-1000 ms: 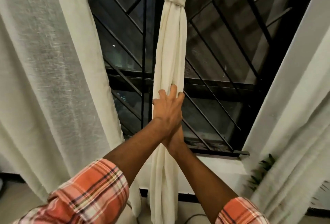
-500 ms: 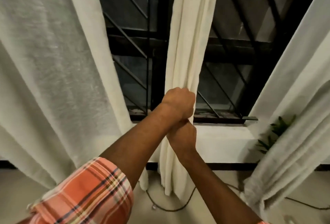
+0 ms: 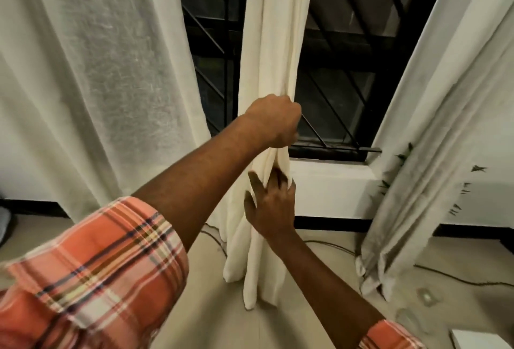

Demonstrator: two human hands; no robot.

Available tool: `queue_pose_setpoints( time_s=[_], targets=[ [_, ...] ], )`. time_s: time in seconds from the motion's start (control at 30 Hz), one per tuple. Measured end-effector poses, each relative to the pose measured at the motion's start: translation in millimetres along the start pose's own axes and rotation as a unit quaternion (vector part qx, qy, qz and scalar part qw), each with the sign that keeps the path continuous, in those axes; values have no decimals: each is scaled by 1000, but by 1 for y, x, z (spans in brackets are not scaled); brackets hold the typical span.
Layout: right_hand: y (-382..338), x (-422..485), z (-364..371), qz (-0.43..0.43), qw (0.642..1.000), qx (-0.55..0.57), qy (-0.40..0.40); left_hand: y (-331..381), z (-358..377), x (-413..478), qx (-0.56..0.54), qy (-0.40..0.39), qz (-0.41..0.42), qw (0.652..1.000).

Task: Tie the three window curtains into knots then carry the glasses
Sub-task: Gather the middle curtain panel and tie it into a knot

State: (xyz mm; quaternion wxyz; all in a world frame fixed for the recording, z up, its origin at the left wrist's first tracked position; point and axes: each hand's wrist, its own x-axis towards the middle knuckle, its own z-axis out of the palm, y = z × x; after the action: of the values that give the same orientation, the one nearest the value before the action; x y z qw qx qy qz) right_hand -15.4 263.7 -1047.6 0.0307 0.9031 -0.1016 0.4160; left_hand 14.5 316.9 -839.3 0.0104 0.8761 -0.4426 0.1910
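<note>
The middle curtain [image 3: 274, 42] is clenched in the left grip [image 3: 274, 120] and bunched below by the spread right grip [image 3: 269, 206] for knotting.

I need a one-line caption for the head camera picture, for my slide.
The left hand grips the gathered middle curtain before the barred window; right hand presses its folds just below.

- black metal window grille [image 3: 228, 28] with diagonal bars, dark behind;
- white sill ledge [image 3: 328, 187] under it; black skirting [image 3: 331, 223] below;
- beige floor [image 3: 278, 329] with a thin dark cable [image 3: 445, 275] trailing across;
- green plant leaves [image 3: 403, 156] at the right
</note>
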Motion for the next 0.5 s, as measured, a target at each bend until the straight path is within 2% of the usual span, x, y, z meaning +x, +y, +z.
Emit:
queue_pose_setpoints(
  time_s=[0.07, 0.17, 0.3, 0.43, 0.5],
  targets=[
    [-6, 12, -10, 3, 999, 21, 36, 5, 3, -9, -7, -16, 5, 1000],
    [-11, 24, -15, 5, 1000, 20, 5, 2, 7, -12, -16, -35, 1, 999],
    [-5, 8, 3, 58, 973, 57, -215, -4, 17, -6, -28, -38, 6, 999],
    [0, -36, 45, -15, 933, -7, -359, -10, 27, 2, -30, -37, -7, 999],
    [5, -56, 62, -40, 926, -15, -376, -16, 31, 8, -31, -33, -10, 999]
  ],
)
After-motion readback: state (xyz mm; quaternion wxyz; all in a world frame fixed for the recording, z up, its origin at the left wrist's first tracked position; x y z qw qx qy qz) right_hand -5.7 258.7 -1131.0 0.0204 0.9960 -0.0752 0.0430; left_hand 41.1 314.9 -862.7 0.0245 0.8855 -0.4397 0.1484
